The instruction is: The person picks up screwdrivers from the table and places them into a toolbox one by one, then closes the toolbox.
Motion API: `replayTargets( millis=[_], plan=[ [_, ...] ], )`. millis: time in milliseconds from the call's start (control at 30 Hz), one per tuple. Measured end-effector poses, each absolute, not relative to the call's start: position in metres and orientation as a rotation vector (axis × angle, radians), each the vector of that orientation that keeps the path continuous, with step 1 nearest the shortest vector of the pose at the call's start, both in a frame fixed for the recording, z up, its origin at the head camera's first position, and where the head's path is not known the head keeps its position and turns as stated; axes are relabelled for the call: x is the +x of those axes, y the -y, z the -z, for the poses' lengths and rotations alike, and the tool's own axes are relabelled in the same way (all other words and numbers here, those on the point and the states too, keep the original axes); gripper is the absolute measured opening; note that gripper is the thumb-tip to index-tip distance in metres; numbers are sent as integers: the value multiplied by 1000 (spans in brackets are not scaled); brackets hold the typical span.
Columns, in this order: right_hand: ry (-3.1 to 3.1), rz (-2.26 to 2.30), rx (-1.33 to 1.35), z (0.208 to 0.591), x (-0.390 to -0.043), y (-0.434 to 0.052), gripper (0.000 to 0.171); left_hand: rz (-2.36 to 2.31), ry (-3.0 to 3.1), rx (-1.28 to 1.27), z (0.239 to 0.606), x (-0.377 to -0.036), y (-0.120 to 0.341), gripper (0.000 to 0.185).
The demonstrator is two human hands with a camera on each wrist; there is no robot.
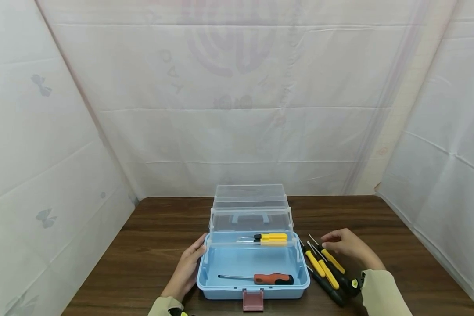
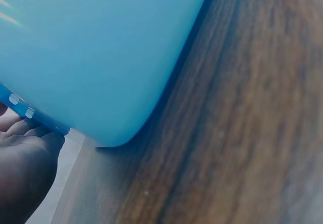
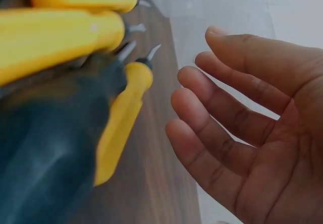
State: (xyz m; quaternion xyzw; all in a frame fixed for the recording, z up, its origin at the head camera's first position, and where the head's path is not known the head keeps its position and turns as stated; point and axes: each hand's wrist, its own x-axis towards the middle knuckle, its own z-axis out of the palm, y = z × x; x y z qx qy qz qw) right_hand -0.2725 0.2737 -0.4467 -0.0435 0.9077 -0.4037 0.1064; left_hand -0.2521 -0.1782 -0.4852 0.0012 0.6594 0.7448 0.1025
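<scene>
At the left side of an opened light-blue toolbox [image 1: 253,259], my left hand [image 1: 188,265] grips the rim near the back corner; the left wrist view shows its fingers [image 2: 30,128] up against that rim. An orange-and-black screwdriver [image 1: 274,278] lies along the box's front. Two yellow-handled screwdrivers [image 1: 274,236] are at the back, by the clear tray. My right hand [image 1: 347,245] hovers beside a pile of screwdrivers right of the box, fingers slightly bent and holding nothing. In the right wrist view, a yellow screwdriver [image 3: 123,123] and a black handle [image 3: 60,133] lie left of the fingertips.
Clear trays and a lid [image 1: 250,197] stand raised behind the box. A pink latch [image 1: 253,300] hangs at its front. Everything rests on a dark wooden table [image 1: 150,245], with white sheeting [image 1: 237,131] around the back and sides.
</scene>
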Motion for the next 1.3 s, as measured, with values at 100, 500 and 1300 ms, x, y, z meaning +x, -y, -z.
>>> replayTargets(
  millis=[100,500,1300],
  plan=[
    [-2687,1160,-134,451,-273,-278,31,-2206,-1938,2,485,-252,178,57],
    [-2663,1102,-35,464,-273,-283,30,-2192,-1950,-12,485,-252,178,56],
    [-2642,1074,-9,469,-272,-283,28,-2192,-1963,-24,484,-252,177,57]
  ],
)
